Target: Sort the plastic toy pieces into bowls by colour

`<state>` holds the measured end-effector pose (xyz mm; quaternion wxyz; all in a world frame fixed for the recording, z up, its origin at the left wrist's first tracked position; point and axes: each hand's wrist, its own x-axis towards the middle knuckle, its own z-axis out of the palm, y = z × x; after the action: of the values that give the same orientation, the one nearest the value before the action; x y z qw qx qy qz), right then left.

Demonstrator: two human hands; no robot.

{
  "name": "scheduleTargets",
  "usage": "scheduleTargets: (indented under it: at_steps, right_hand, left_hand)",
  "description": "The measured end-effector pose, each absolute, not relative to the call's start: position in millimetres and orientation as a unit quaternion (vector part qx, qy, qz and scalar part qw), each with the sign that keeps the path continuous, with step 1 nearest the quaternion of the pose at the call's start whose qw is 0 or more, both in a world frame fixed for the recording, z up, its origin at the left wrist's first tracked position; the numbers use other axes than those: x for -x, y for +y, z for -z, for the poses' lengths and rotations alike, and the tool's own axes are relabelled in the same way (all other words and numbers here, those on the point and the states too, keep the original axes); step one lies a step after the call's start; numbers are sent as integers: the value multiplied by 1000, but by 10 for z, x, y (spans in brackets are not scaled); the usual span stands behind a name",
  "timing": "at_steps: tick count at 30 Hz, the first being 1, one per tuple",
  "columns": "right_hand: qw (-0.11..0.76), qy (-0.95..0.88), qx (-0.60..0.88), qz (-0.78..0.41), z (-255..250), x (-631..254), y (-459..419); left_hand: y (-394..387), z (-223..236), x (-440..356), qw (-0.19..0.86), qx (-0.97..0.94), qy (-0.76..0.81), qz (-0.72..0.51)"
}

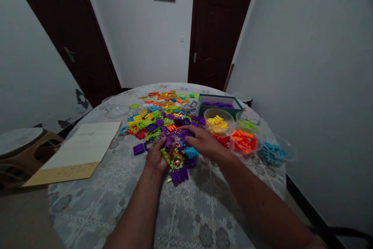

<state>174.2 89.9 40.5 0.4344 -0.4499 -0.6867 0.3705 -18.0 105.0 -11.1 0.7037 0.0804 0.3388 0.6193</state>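
Observation:
A heap of colourful plastic building pieces (151,124) spreads over the table in front of me. My left hand (156,157) is palm up at the near edge of the heap, its fingers and thumb curled around purple plastic pieces (169,140). From the right, my right hand (202,140) reaches in with its index finger stretched and its thumb below. A purple ridged piece (183,134) lies between that finger and thumb; the other fingers are partly hidden. Nearest to my wrists are a purple ridged block (179,176) and a blue gear-like piece (191,152).
Clear tubs hold yellow pieces (217,122), orange pieces (244,141), green pieces (248,125) and blue pieces (272,152). Behind them stands a dark green box (221,111) with purple pieces inside. An open notebook (81,140) overhangs the table's left edge. A clear lid (116,111) lies beyond it.

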Motion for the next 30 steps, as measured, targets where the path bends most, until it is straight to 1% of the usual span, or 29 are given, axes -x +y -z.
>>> scheduleTargets:
  at_steps: [2, 4, 6, 9, 13, 16, 19, 22, 26, 30]
  right_hand:
    - [397, -686, 457, -404, -512, -2005, 1024]
    - [410, -652, 500, -396, -631, -2281, 1248]
    - [467, -598, 567, -322, -756, -2552, 1519]
    - [536, -541, 610, -219, -898, -2895, 1820]
    - [559, -525, 623, -153, -888, -3011, 1765]
    - [515, -596, 599, -143, -789, -2734, 1442]
    - [448, -693, 544, -154, -697, -2278, 1071]
    - [404, -758, 493, -142, -580, -1855, 834]
    - [370, -786, 480, -123, -391, -1549, 772]
    - [364, -770, 495, -171, -319, -1521, 793]
  left_hand:
    - [1042, 119, 163, 701, -74, 359, -612]
    - [1036, 137, 143, 698, -80, 371, -606]
    - [1033, 165, 129, 701, -101, 369, -603]
    - [1038, 214, 126, 704, -129, 361, -598]
    - [1040, 273, 133, 718, -150, 350, -583]
    - [1026, 305, 122, 729, -171, 333, -573]
    - [999, 306, 106, 741, -193, 316, -560]
    - [955, 256, 99, 750, -206, 306, -549]
    - [900, 181, 95, 755, -227, 291, -542]
    - [900, 176, 88, 761, -227, 292, -533]
